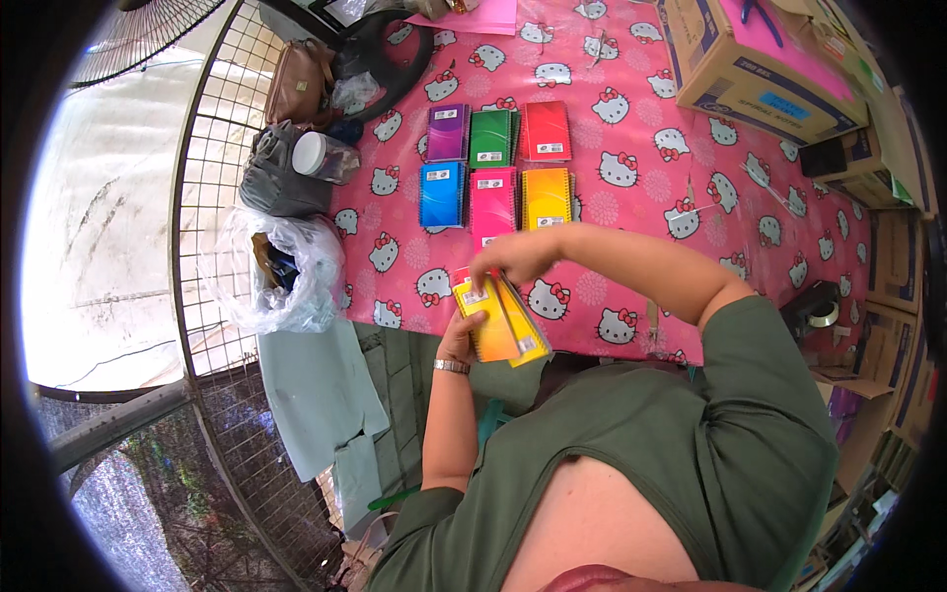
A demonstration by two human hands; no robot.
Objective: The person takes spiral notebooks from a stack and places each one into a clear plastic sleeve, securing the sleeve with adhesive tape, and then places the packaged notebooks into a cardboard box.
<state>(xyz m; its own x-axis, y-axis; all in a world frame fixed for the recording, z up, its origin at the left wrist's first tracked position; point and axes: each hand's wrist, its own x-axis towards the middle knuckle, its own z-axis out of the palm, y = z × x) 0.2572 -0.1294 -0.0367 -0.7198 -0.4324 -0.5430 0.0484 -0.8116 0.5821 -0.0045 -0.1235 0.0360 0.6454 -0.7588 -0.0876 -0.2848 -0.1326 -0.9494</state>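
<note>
Bare tabletop (631,212) right of the six-notebook grid (496,166); cardboard box (755,64) blocks far right, bags (286,178) crowd left edge.

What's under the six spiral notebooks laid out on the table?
The notebooks lie flat in two rows of three on a pink cartoon-cat tablecloth. The cloth shows all around them. Whatever sits directly beneath each cover, and the tabletop under the cloth, is hidden.

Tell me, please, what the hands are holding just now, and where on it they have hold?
A small stack of yellow notebooks. The left hand supports its lower left edge from beneath; the right hand pinches its top end.
</note>
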